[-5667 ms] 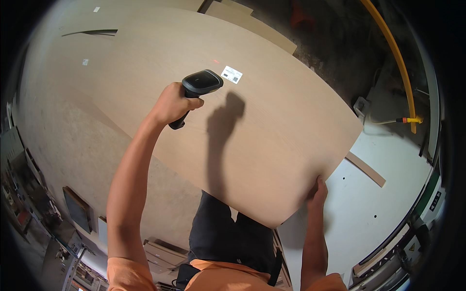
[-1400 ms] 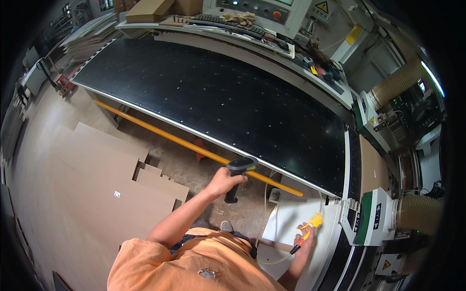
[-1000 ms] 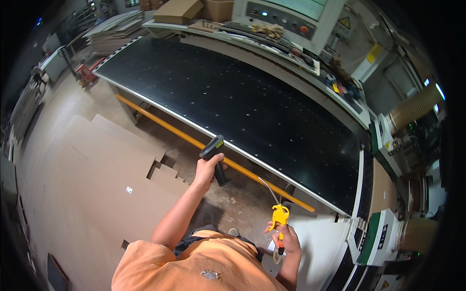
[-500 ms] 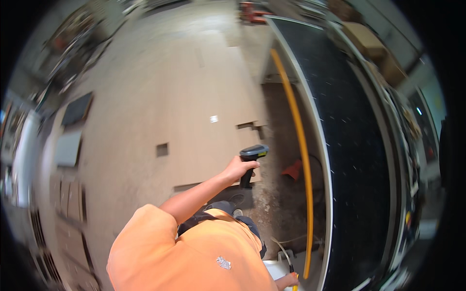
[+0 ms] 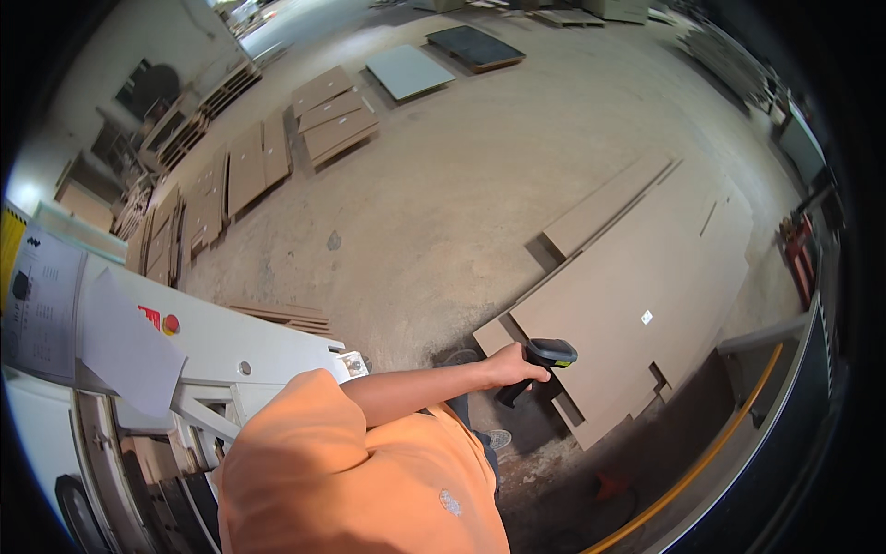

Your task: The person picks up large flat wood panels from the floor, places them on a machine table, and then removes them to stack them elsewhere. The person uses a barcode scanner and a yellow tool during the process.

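Observation:
In my left hand (image 5: 513, 366) I grip a black and grey handheld barcode scanner (image 5: 552, 351), fingers wrapped round its handle. My left arm reaches out across my body, and the scanner's head points to the right. Under and beyond it, a stack of large light-brown boards (image 5: 609, 305) lies low over the floor. A small white label (image 5: 647, 318) sits on the top board, apart from the scanner. My right hand is out of view.
At left stands a white machine frame (image 5: 221, 346) with a red stop button (image 5: 171, 323) and hanging paper sheets (image 5: 129, 337). Board stacks (image 5: 337, 115) line the floor farther off. An orange-yellow strip (image 5: 711, 443) runs along the dark table's edge at lower right.
My view has swung left, bringing the machine frame and floor stacks in. My left hand still holds the scanner; my right hand, at lower right before, has left the picture.

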Motion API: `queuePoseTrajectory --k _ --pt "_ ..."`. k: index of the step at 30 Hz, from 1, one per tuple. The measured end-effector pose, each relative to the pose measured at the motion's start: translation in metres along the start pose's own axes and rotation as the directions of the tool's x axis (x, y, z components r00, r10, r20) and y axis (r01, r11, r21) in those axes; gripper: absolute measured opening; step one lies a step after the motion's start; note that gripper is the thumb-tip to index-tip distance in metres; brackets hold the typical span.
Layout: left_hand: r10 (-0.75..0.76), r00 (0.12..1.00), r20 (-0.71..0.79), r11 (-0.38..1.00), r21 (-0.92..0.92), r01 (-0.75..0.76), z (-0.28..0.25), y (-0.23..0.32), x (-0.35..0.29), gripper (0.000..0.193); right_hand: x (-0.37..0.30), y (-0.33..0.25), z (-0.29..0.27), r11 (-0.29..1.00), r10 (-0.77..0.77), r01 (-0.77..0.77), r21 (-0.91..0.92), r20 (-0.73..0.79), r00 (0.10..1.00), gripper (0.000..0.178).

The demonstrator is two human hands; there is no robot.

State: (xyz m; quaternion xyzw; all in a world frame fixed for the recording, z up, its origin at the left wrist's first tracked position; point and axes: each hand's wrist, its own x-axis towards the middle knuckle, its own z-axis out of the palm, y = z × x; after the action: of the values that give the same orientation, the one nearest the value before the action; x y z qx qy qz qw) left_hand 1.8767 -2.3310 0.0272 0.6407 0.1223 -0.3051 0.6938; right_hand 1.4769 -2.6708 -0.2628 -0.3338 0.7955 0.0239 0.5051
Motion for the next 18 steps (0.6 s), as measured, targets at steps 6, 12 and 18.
queuePoseTrajectory --k 6,12,18 --pt "0.105 0.973 -0.205 0.992 -0.041 -0.116 -0.155 -0.001 -0.005 0.018 -0.059 -0.058 0.120 0.951 -0.184 0.197 -0.239 0.074 0.980 0.036" --pt "0.102 0.912 -0.397 0.923 -0.304 -0.236 -0.343 0.006 -0.043 0.019 -0.206 -0.092 0.345 0.586 -0.502 0.702 -0.404 0.499 0.706 0.021" --pt "0.061 0.767 -0.638 0.894 -0.307 -0.327 -0.481 -0.001 -0.095 0.020 -0.366 -0.040 0.513 0.333 -0.341 0.860 -0.387 0.801 0.493 0.030"
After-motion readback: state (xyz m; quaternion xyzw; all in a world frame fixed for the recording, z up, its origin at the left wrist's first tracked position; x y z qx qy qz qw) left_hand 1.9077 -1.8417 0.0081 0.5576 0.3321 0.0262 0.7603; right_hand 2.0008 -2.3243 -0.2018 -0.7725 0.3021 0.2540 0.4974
